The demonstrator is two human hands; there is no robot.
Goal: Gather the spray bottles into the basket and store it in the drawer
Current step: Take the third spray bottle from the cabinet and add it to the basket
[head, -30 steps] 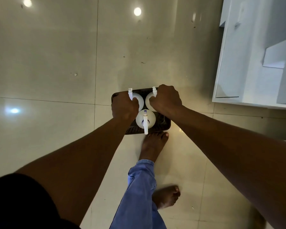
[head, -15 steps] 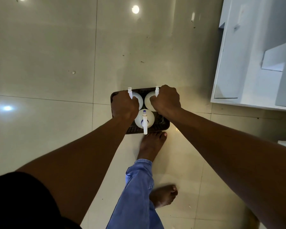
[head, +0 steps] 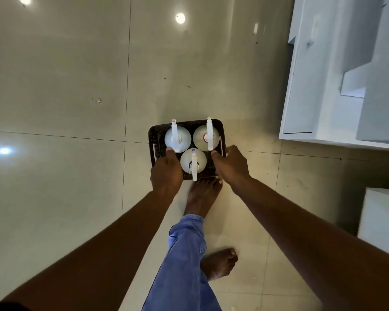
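A dark woven basket [head: 185, 123] stands on the tiled floor in front of my feet. Three white spray bottles stand upright in it: one at the far left [head: 182, 140], one at the far right with a red ring [head: 202, 137], and one at the near middle with a blue mark [head: 199, 162]. My left hand [head: 166, 170] lies over the basket's near left rim, fingertips touching the far left bottle. My right hand [head: 231, 165] holds the near right corner, with the thumb inside and the fingers along the outer wall.
A white cabinet [head: 319, 86] with recessed fronts stands at the right, its base on the floor. A white block [head: 382, 223] sits at the lower right. My bare feet [head: 202, 194] are just behind the basket. Glossy tiles stretch left and ahead.
Both hands have come off the tops of the two far bottles and drawn back to the basket's near corners. The far bottles' spray heads now show fully.
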